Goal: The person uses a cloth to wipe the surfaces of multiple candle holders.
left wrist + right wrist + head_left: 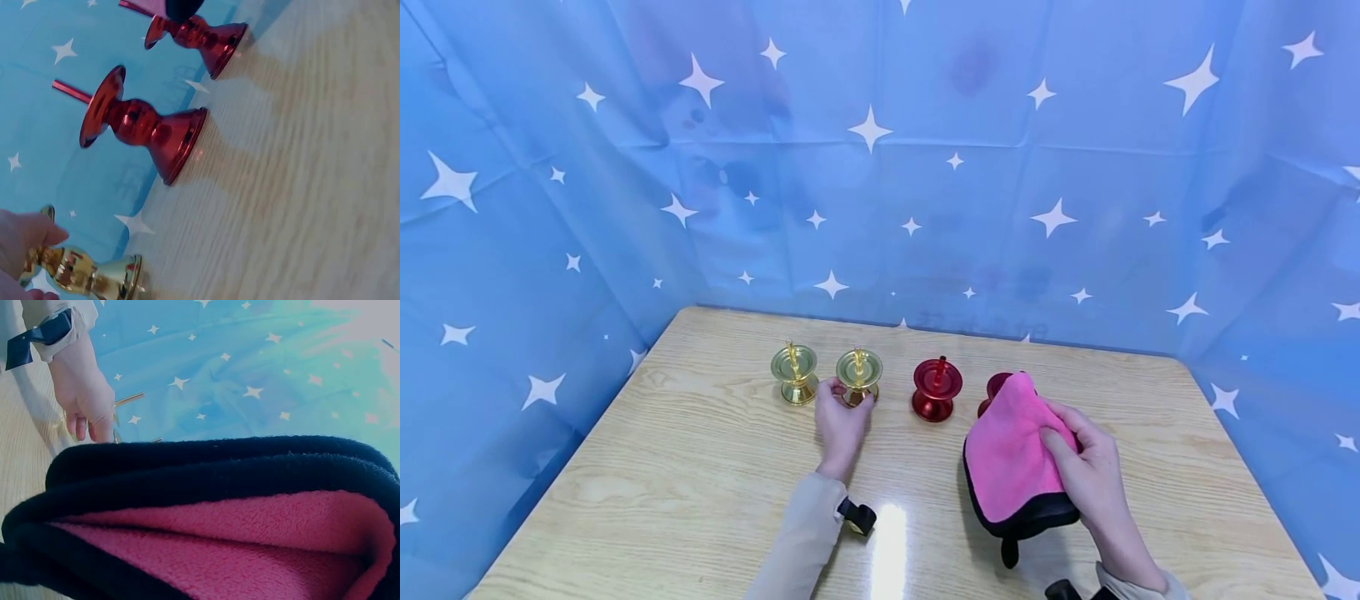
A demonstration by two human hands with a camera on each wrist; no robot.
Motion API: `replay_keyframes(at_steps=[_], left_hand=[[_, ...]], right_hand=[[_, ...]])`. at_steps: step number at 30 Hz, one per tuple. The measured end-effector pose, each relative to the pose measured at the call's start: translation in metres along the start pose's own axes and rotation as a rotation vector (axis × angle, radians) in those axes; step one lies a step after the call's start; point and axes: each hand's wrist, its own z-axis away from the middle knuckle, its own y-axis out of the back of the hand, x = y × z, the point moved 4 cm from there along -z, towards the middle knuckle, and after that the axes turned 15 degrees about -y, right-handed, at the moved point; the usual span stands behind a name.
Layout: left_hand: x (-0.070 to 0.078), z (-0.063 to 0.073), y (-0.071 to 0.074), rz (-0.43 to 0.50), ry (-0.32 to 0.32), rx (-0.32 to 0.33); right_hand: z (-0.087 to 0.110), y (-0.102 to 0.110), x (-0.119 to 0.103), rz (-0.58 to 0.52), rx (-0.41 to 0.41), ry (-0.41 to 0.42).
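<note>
Pink plush cloth, black-edged, pinched in the right grip; likely light, soft, easily bunched. Gold candle holder upright on the desk, second from left, held between thumb and fingers of the left grip; probably rigid, slick, best steadied below the dish. Back edge close behind; more room toward the near side.

Head view bright and fairly even; a white strip of glare lies on the near middle of the table, and a soft shadow falls below the pink cloth. Left wrist view dimmer and softly blurred (small glints show on the nearer red candle holder), wood grain smeared. Right wrist view: blue curtain washed out toward the right-hand frame edge, black edging nearly without detail.
</note>
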Motion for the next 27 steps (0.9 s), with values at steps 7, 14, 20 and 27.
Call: replay_keyframes(at_steps=[7, 14, 20, 27], left_hand=[[-0.01, -0.004, -0.004, 0.004, -0.002, -0.04], [-0.012, -0.008, -0.007, -0.054, -0.04, -0.049], [-0.017, -0.009, -0.009, -0.067, -0.051, -0.039], [-0.021, -0.013, -0.009, -0.13, -0.131, -0.007]], right_hand=[[0.001, -0.003, 0.001, -0.014, -0.013, 0.01], [0.001, -0.005, 0.001, -0.023, -0.021, 0.005], [0.001, -0.006, 0.001, -0.002, -0.015, 0.011], [0.0, -0.007, 0.001, 0.02, -0.016, -0.004]])
